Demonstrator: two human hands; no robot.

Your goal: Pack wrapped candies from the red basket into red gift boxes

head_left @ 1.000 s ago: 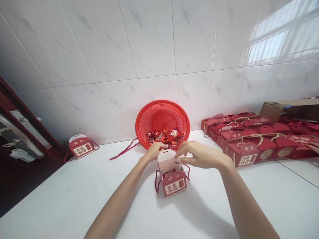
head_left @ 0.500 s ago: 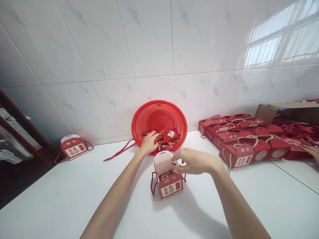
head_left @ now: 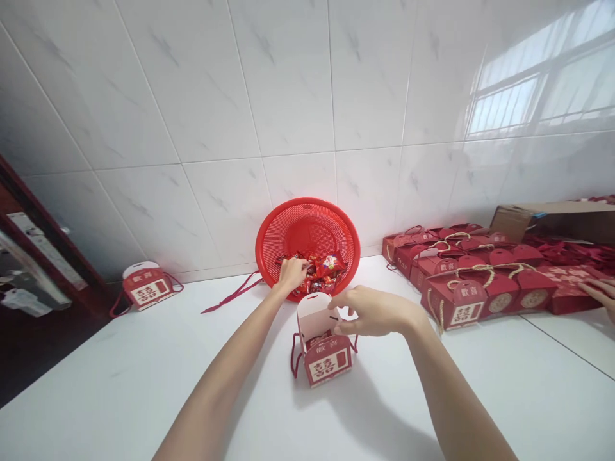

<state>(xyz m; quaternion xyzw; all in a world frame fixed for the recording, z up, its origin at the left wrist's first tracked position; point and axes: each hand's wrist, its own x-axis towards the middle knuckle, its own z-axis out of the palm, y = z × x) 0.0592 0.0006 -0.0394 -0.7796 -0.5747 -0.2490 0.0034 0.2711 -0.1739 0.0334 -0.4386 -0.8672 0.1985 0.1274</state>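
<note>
A red and white paper gift box (head_left: 329, 366) stands upright on the white table with its top flaps raised. Small wrapped candies show inside, and dark red cords hang at its sides. My right hand (head_left: 372, 312) pinches the box's right flap between thumb and fingers. Behind the box, a red plastic basket (head_left: 307, 203) leans tilted against the wall. Wrapped candies (head_left: 331, 264) lie in its lower part. Inside the basket my left hand (head_left: 292, 274) has its fingers drawn together at the candies' left side. What its fingertips hold, if anything, is hidden.
One similar box (head_left: 148, 288) stands far left. Several red boxes (head_left: 466, 304) with rope handles are grouped at the right, before a cardboard carton (head_left: 512, 221). Another person's hand (head_left: 603, 293) reaches in at the right edge. A red ribbon (head_left: 230, 298) trails left of the basket.
My left hand's fingers have closed in among the candies; they were more stretched out before. My right hand stays on the box flap. The view has shifted slightly.
</note>
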